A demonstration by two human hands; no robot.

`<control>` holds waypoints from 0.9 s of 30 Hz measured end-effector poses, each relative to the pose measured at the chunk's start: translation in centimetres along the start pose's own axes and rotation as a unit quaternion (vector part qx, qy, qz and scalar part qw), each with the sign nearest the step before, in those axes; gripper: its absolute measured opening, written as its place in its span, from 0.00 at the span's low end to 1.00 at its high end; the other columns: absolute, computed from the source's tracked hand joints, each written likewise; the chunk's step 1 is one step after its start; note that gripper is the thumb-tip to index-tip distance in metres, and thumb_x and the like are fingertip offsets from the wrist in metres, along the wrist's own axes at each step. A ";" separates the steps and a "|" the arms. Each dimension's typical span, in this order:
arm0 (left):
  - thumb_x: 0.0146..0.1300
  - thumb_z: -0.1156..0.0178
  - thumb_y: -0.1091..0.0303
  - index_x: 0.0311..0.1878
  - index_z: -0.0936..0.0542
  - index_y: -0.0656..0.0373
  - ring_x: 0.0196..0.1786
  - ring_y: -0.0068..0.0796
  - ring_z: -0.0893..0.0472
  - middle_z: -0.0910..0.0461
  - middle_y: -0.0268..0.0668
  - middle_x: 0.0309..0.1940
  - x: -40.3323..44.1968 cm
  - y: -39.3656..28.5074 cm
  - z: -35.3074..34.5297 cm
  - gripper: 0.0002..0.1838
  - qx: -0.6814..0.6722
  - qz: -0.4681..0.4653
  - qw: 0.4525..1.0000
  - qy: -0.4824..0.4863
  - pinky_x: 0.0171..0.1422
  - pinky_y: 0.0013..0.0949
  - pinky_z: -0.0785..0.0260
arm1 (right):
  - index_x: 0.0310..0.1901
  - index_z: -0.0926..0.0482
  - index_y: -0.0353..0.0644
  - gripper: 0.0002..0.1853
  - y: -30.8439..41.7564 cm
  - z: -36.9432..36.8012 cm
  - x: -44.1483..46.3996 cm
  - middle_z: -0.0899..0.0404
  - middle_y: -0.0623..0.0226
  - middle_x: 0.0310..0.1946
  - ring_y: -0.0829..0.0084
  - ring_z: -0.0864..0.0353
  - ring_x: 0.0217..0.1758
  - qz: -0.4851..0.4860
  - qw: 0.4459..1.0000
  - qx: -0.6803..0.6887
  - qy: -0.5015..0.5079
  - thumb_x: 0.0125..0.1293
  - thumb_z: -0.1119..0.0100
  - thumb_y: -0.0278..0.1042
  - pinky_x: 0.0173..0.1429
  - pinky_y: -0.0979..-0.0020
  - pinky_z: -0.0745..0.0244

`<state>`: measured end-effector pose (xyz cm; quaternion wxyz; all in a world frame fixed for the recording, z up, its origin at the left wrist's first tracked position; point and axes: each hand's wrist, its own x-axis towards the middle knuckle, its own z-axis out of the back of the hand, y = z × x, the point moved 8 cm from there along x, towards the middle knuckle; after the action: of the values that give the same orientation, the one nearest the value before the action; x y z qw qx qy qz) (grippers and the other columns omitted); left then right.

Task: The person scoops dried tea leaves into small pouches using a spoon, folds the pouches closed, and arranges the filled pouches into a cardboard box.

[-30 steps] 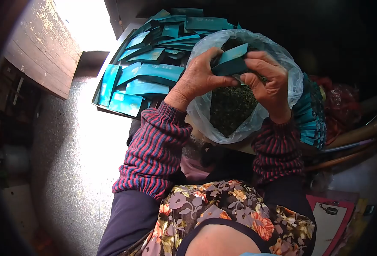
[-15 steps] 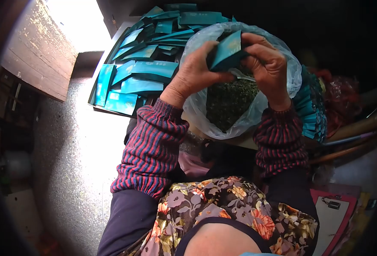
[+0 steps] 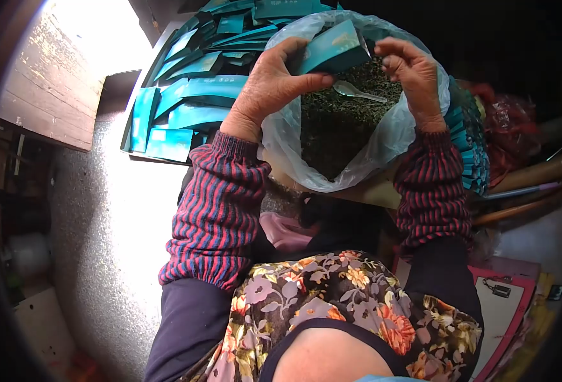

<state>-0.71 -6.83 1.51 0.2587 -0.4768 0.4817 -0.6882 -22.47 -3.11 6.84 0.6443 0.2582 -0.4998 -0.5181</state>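
Gripping one teal packet (image 3: 333, 49) near one bag's (image 3: 281, 143) far edge: left hand (image 3: 265, 81), thumb opposing fingers | right hand (image 3: 414, 76): half open, seemingly unladen, beside packet | one spoon (image 3: 346, 88) on bag's leaves (image 3: 338, 137) | leftward, overlapping packets (image 3: 199, 116), uncountable

Here's the tan surface (image 3: 383, 193), mostly covered, its edge peeking out beneath the clear plastic bag (image 3: 322, 181) that bulges over it, mouth wide open! Dark leaf bits (image 3: 335, 137) fill that bag, and there's 1 pale spoon (image 3: 360, 94) lying right on top of them. Over at the left, a shallow tray (image 3: 128, 132) carries teal packets (image 3: 214, 89), overlapping at all angles; below it spreads speckled grey floor (image 3: 118, 254), blazing with light, the tray's support hard to make out.
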 end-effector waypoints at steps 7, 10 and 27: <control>0.41 0.21 0.57 0.56 0.26 0.67 0.50 0.31 0.22 0.21 0.41 0.46 0.2 0.6 0.4 0.40 -0.077 0.005 0.997 -0.017 0.58 0.31 0.30 | 0.36 0.18 0.40 0.12 -8.7 0.2 -0.7 0.20 0.49 0.34 0.49 0.20 0.40 -0.049 0.854 -0.505 0.112 0.48 0.43 0.30 0.44 0.56 0.26; 0.41 0.21 0.59 0.58 0.28 0.66 0.51 0.30 0.22 0.21 0.41 0.47 0.2 0.7 0.3 0.41 -0.100 -0.004 0.995 -0.012 0.59 0.31 0.31 | 0.31 0.18 0.40 0.09 -10.0 -0.7 -1.0 0.20 0.50 0.31 0.49 0.20 0.39 -0.081 0.808 -0.564 0.152 0.48 0.44 0.29 0.43 0.54 0.27; 0.44 0.24 0.63 0.56 0.27 0.65 0.47 0.27 0.21 0.20 0.40 0.44 0.3 -1.0 1.7 0.35 -0.020 -0.022 0.998 -0.050 0.55 0.30 0.29 | 0.27 0.22 0.37 0.09 -10.7 -2.4 -1.0 0.22 0.49 0.26 0.48 0.21 0.37 -0.081 0.849 -0.505 0.131 0.50 0.44 0.34 0.42 0.53 0.28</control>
<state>0.85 -7.40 2.65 0.2572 -0.5263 0.4715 -0.6592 -24.60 -6.13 -3.48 0.7011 0.0026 -0.0570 -0.7108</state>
